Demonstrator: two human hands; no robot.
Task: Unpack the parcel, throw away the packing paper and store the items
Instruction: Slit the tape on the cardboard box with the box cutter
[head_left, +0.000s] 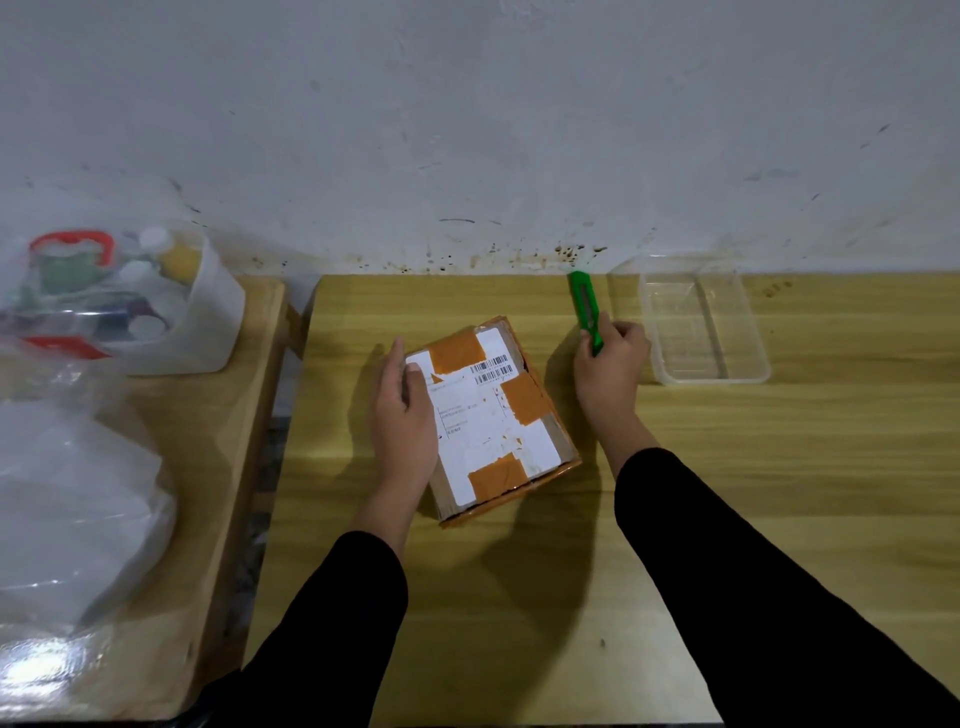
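Clear tub (701, 322) at 2 o'clock from the parcel (491, 415), close to the wall (467, 130); table grain shows through its floor. White bin (208, 322) at 10 o'clock on the side table (218, 467), holds white-capped bottles (150, 239), one yellow; other contents are blurred under clear film, with something red among them. Crumpled plastic bag (78, 493) at 8 o'clock on the same side table, contents not readable.

Parcel sits mid main table (779, 467), flat, skewed, far end turned toward 11 o'clock. Taped shut with orange tape, white label up.

Left hand (402, 410) lies against the parcel's left side, fingers fairly straight, thumb over the top edge. Right hand (610, 364) is at 1 o'clock from the parcel, apart from it and just beside the tub, fingers curled round the lower end of a green cutter (584, 306). The cutter's far end points toward 12 o'clock and nearly reaches the table's back edge at the wall.

Edges: main table's back edge butts the wall. A gap runs between the two tables at 9 o'clock, near the left hand. Bare tabletop from 3 to 5 o'clock, right of the right sleeve (753, 571), and a strip at 12 o'clock between parcel and wall.
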